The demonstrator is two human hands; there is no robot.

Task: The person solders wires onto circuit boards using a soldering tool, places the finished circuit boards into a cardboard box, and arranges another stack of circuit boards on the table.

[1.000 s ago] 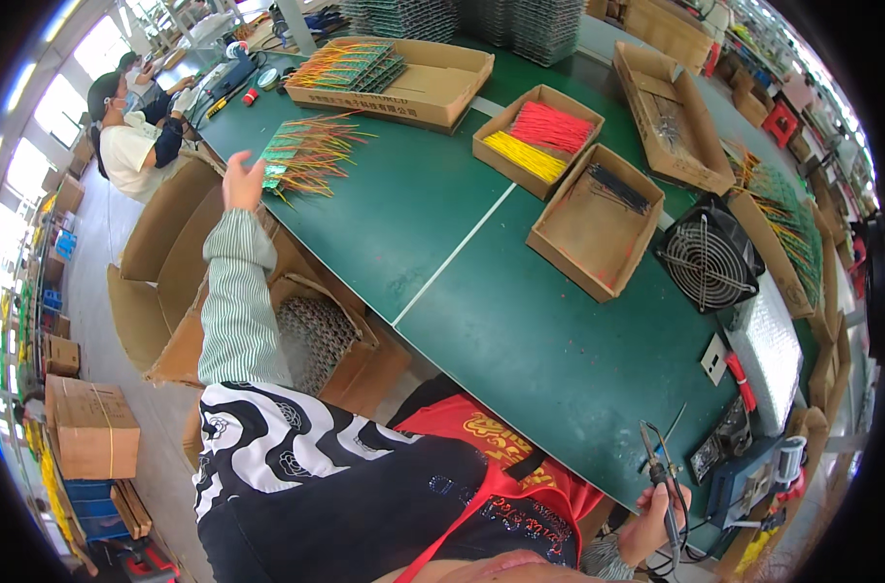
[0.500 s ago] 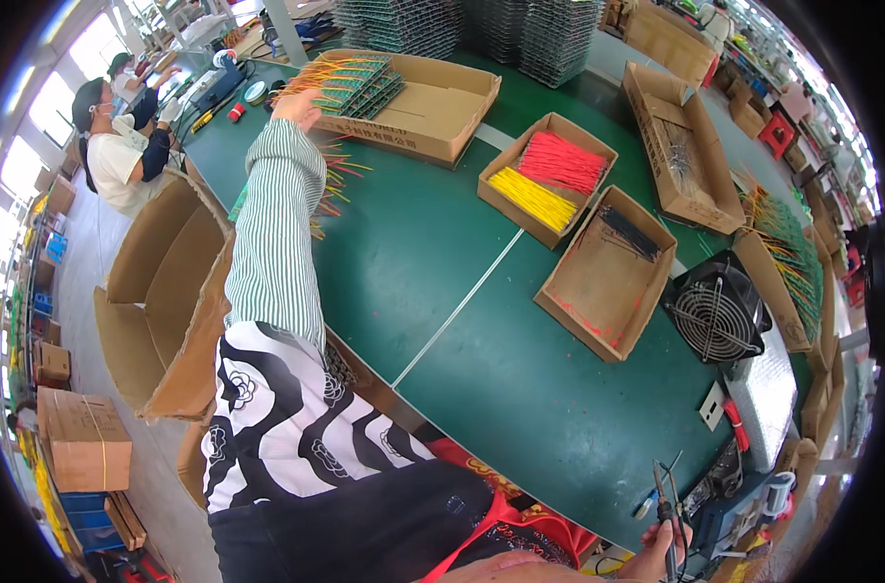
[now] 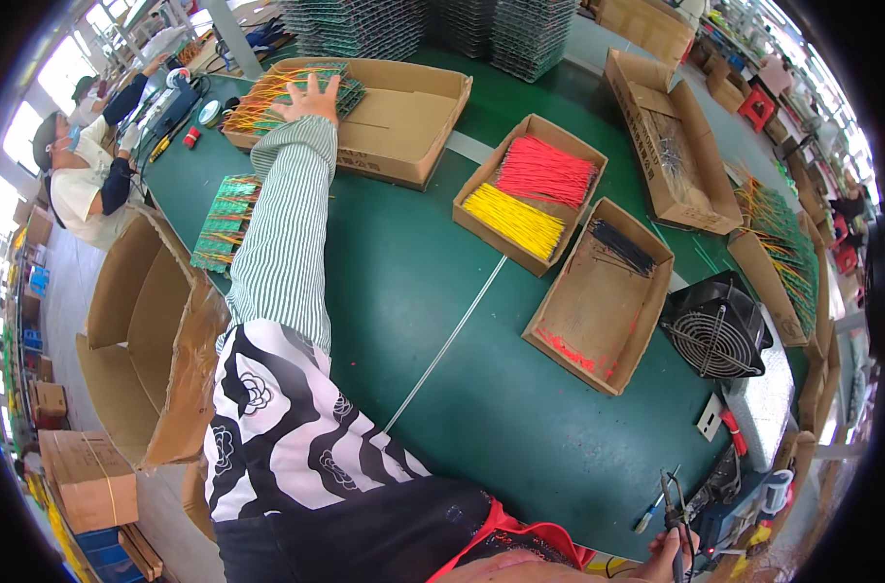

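My left hand (image 3: 311, 100), arm stretched out to the far left, is open with its fingers spread. It rests over green circuit boards (image 3: 347, 95) with orange and yellow wires, lying in the left end of a shallow cardboard box (image 3: 418, 112). Another wired circuit board panel (image 3: 225, 222) lies on the table beside my left sleeve. At the lower right my right hand (image 3: 672, 554) is closed around the handle of a soldering iron (image 3: 670, 510), its tip pointing up and away from me.
One carton holds red wires (image 3: 547, 171) and yellow wires (image 3: 513, 218); a carton nearby (image 3: 588, 311) has black wires. A black fan (image 3: 716, 330) stands at the right, near a brush (image 3: 644, 521). Stacked boards (image 3: 355, 29) rise at the back. Co-workers sit at the left.
My left hand has let go of the wired boards, which now lie lower in the box, and its fingers have spread. My right hand keeps the soldering iron. The view has shifted slightly.
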